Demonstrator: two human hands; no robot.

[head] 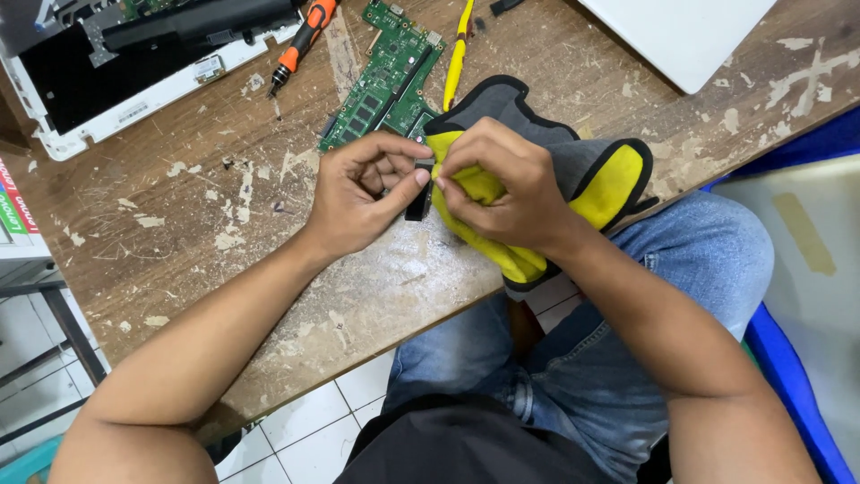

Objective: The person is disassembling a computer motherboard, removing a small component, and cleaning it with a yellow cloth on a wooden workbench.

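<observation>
Over the scarred wooden worktop [269, 269], the left hand [363, 193] pinches a small, thin, black rectangular component [418, 199] by its edges while the right hand [502, 184] grasps a soft yellow-and-grey cloth [609, 175] against it; the part looks light, stiff and fragile.

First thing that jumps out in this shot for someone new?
Both hands meet at mid-frame: the left hand pinches a small black part while the right hand presses a yellow and grey cloth against it. Just behind them a green circuit board lies on the scarred wooden table, with an orange-handled screwdriver and an opened laptop base at top left.
</observation>
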